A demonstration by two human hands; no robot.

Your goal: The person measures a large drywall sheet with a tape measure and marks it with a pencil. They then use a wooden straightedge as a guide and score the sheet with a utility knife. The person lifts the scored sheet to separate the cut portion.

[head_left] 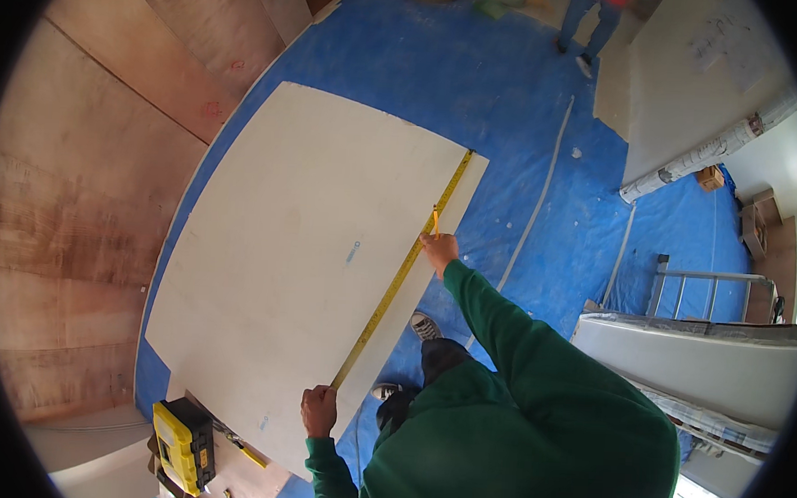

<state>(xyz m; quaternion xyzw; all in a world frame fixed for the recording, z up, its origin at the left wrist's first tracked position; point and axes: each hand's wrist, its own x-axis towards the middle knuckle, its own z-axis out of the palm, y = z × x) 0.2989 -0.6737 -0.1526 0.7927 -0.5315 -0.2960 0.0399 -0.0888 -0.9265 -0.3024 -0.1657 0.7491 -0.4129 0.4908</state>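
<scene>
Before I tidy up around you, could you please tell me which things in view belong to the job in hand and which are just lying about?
Belonging to the job:
white board
tape measure, lower end in the left hand
what looks like a pencil, in the right hand

Apparently just lying about:
toolbox
yellow-handled tool
brown box

Blue sheeting (453, 58) over the floor, reddish-brown wooden panels (88, 161) at left, yellow-and-black toolbox (176, 445) at lower left, pale slanting pole (691, 162), brown box (709, 179) and metal frame (714, 275) at right, blue-trousered person (592, 23) at the far end.
</scene>
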